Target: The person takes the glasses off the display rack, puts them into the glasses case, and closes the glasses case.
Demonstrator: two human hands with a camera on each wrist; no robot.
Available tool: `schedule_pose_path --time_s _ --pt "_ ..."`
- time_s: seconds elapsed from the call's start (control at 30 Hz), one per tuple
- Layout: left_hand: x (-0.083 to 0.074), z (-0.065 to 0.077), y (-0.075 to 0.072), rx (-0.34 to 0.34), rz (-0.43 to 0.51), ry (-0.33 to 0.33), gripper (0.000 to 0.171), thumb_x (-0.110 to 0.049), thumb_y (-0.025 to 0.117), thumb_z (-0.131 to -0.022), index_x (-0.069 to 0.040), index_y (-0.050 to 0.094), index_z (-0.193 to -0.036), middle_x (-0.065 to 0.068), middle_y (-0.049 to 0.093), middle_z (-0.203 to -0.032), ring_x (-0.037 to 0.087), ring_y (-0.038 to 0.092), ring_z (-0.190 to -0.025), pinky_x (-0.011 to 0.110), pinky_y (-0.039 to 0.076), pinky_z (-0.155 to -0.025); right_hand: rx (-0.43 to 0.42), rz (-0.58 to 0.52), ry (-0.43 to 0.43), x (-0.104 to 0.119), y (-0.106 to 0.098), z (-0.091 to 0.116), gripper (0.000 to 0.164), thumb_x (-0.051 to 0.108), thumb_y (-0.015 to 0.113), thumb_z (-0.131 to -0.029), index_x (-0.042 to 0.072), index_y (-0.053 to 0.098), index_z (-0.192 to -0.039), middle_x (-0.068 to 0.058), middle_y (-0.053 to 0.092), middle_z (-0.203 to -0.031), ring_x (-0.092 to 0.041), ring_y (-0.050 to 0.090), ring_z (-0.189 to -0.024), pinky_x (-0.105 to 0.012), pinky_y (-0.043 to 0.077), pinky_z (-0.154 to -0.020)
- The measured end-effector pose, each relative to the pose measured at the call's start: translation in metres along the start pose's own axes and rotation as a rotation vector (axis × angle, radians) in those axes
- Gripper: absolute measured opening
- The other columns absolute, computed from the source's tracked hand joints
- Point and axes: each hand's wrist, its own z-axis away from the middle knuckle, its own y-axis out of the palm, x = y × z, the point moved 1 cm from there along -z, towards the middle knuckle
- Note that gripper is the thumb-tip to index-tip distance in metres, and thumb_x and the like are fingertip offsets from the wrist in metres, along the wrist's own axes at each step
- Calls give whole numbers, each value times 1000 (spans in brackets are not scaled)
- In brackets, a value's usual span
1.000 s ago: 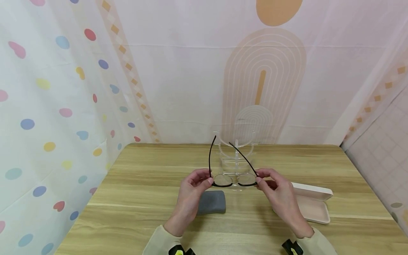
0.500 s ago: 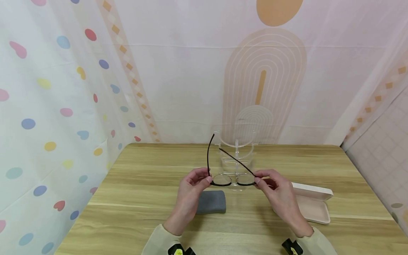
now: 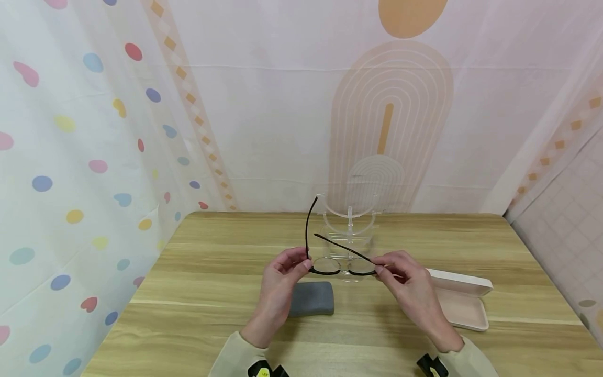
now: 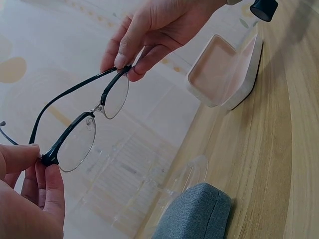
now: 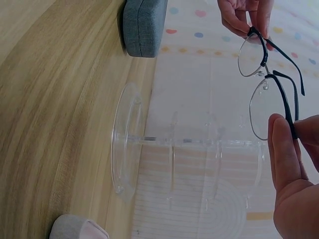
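Note:
A pair of eyeglasses [image 3: 361,273] with black upper rims and thin metal lower rims is held up between both hands above the table. My left hand [image 3: 278,293] pinches the left hinge corner; my right hand [image 3: 412,293] pinches the right one. The left temple sticks out away from me, while the right temple [image 3: 344,246] slants inward behind the lenses, partly folded. In the left wrist view both hands grip the frame [image 4: 67,137] at its outer ends. The right wrist view shows the same frame [image 5: 285,99], with the lenses clear of everything else.
Behind the glasses stands a clear acrylic display stand [image 3: 350,225] with several tiers. A grey glasses case [image 3: 313,299], closed, lies near my left hand. To the right, a white case [image 3: 464,301] with pinkish lining lies open on the wooden table [image 3: 188,293]. A patterned curtain [image 3: 273,131] hangs behind.
The right temple has swung inward and lower, its tip moving left toward the other temple. Both hands, still pinching the eyeglasses, have shifted slightly left.

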Motion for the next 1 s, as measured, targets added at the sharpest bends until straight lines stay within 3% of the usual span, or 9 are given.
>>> schedule_pose_path --time_s 0.4,1.0 --pt "0 0 -1 4 15 9 23 10 72 -89 0 72 -109 6 70 -99 16 67 -90 28 57 -85 2 17 -2 2 1 0 19 -4 68 -97 7 80 -106 -2 68 -102 -8 71 -86 -21 60 -76" --pt "-2 1 0 -13 -20 25 26 7 74 -89 6 71 -115 7 72 -102 16 68 -93 28 58 -86 14 14 27 2 1 1 25 -8 67 -93 10 82 -104 -2 66 -101 -9 70 -85 -22 60 -73"
